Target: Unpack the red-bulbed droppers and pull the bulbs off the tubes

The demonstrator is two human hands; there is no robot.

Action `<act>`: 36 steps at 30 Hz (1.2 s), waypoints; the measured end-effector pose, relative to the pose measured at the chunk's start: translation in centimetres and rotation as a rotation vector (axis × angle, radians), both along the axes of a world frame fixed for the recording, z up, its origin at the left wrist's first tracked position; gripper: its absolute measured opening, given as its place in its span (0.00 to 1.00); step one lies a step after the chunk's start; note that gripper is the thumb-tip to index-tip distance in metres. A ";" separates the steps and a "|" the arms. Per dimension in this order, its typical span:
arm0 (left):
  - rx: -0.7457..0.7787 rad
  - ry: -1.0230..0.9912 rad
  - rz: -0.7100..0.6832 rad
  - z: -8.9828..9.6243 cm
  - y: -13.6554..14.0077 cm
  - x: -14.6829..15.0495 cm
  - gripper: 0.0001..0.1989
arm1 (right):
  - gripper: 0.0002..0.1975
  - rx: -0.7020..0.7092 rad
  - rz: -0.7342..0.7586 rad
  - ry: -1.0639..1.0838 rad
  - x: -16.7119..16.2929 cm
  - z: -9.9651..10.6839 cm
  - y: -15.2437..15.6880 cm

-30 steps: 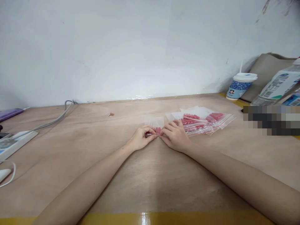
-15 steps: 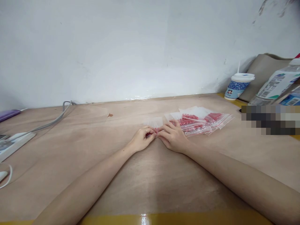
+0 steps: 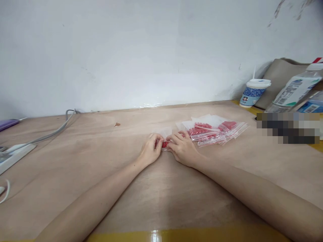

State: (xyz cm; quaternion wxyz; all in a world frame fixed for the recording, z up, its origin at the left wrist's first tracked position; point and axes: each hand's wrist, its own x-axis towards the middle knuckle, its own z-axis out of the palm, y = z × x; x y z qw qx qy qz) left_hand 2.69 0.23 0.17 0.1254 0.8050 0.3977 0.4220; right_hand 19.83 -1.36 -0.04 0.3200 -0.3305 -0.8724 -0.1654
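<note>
A small clear plastic bag with red pieces [image 3: 165, 144] in it lies between my two hands at the middle of the table. My left hand [image 3: 151, 147] pinches its left side, fingers curled in. On the right side, my right hand [image 3: 182, 148] has its fingers bent and closed on the bag. Fingers cover much of the bag, so its opening cannot be made out. Just behind and right of my right hand lies a spread pile of clear zip bags [image 3: 212, 129], several with red pieces inside.
A lidded paper cup [image 3: 254, 94], a plastic bottle [image 3: 296, 89] and a grey-beige bag [image 3: 276, 77] stand at the back right. Grey cables [image 3: 57, 131] run to a white power strip [image 3: 19, 156] on the left. A brown scrap [image 3: 117, 124] lies near the wall [image 3: 121, 57].
My hands have drawn slightly apart, and more of the red pieces shows between them. The whole view has shifted a little.
</note>
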 end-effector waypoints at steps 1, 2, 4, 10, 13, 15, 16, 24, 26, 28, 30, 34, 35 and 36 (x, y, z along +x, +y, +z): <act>0.003 -0.033 0.046 -0.1 0.1 -0.1 0.06 | 0.06 -0.041 0.027 0.019 0.0 0.1 0.0; 0.006 -0.064 0.082 -0.1 0.2 -0.3 0.06 | 0.06 -0.101 0.070 0.041 0.2 0.2 0.0; 0.014 -0.113 0.117 -0.1 0.5 -0.7 0.07 | 0.05 -0.265 0.195 0.084 0.7 0.4 -0.1; 0.030 -0.050 -0.068 0.5 0.8 -2.3 0.08 | 0.02 -0.530 0.347 0.203 2.7 0.4 0.0; 0.026 0.050 -0.176 1.0 0.4 -2.5 0.07 | 0.04 -0.437 0.228 0.248 2.7 0.1 0.2; 0.038 0.104 -0.233 1.3 0.0 -2.5 0.08 | 0.05 -0.328 0.147 0.219 2.5 0.0 0.2; 0.044 0.132 -0.261 1.4 -0.2 -2.6 0.09 | 0.06 -0.279 0.113 0.192 2.4 0.0 0.2; -0.085 0.350 -0.248 1.4 -0.8 -4.3 0.23 | 0.11 -0.255 -0.233 0.085 2.5 0.2 0.5; -0.129 0.371 -0.177 1.2 -0.7 -4.5 0.21 | 0.12 -0.270 -0.285 0.080 2.9 0.1 0.7; -0.141 0.382 -0.144 1.0 -0.7 -4.6 0.19 | 0.12 -0.292 -0.294 0.061 3.5 0.1 0.9; -0.138 0.372 -0.129 1.0 -0.7 -4.4 0.19 | 0.13 -0.301 -0.301 0.048 4.0 0.0 0.9; -0.129 0.335 -0.103 0.9 -0.6 -4.2 0.19 | 0.11 -0.279 -0.282 0.059 4.5 0.1 0.7; -0.120 0.326 -0.102 0.9 -0.6 -4.3 0.19 | 0.10 -0.271 -0.252 0.057 4.5 0.2 0.6; -0.111 0.316 -0.104 0.8 -0.6 -4.3 0.18 | 0.09 -0.267 -0.218 0.053 4.3 0.3 0.6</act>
